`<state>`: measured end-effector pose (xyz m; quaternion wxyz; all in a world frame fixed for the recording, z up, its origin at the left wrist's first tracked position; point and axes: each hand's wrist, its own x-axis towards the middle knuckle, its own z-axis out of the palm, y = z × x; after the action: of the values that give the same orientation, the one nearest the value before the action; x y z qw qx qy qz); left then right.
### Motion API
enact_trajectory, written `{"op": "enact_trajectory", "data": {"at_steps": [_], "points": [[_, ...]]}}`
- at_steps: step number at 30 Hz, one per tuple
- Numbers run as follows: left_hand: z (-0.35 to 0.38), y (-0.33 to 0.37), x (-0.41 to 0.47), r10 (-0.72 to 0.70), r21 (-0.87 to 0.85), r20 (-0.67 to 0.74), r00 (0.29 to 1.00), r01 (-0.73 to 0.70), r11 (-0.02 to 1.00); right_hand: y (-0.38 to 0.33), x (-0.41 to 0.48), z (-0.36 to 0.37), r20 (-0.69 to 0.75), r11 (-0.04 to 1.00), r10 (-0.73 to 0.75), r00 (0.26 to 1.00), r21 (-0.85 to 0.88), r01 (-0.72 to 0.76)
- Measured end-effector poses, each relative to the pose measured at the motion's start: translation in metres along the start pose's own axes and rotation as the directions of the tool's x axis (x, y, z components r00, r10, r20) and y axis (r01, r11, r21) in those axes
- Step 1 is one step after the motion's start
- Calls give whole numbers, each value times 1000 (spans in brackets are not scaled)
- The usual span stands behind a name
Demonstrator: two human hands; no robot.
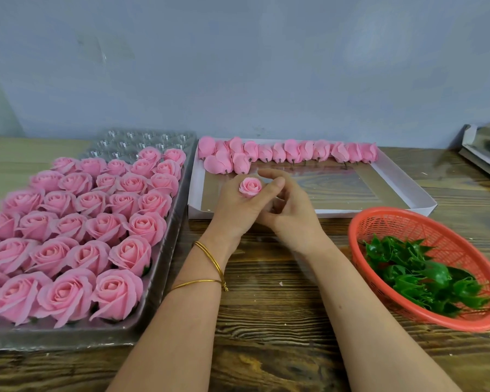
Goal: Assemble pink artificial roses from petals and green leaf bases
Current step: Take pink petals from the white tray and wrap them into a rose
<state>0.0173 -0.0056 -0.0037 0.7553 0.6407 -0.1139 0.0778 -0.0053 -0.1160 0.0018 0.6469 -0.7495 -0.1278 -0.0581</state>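
Note:
A small pink rose bud (250, 187) stands upright in my left hand (238, 206), whose fingers curl round its base. My right hand (287, 206) sits close against the left, its thumb and forefinger reaching up beside the bud and touching its right side. Behind the hands, a row of pink petal buds (289, 152) on short stems lies along the far edge of a white shallow box (408, 190). Green leaf bases (419, 275) are heaped in a red mesh basket (379, 222) at the right.
A clear plastic tray (164, 250) at the left holds several rows of finished pink roses (77, 236), with vacant cups at its far end. The wooden table (280, 321) spreads below my forearms. Grey boards (484, 154) lie at the far right. A blue-grey wall stands behind.

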Motion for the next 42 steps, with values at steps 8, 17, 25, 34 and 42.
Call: {"op": "enact_trajectory", "data": {"at_steps": [8, 17, 25, 34, 42], "points": [[-4, 5, -2, -16, 75, 79, 997, 10, 997, -6, -3, -4, 79, 998, 50, 996, 41, -53], [1, 3, -1, -17, 82, 14, 1000, 15, 997, -4, -2, 1, -30, 996, -7, 1000, -93, 4], [2, 5, -3, 22, 71, -8, 1000, -21, 997, -2, -1, 1, -10, 996, 7, 1000, -84, -8], [4, 9, -4, -25, 97, -5, 1000, 26, 995, 2, 0, 3, 30, 1000, 8, 1000, -26, -7], [4, 13, -5, 14, 99, -42, 999, -10, 995, -1, -1, 4, -46, 994, -53, 998, -100, 49]]}}
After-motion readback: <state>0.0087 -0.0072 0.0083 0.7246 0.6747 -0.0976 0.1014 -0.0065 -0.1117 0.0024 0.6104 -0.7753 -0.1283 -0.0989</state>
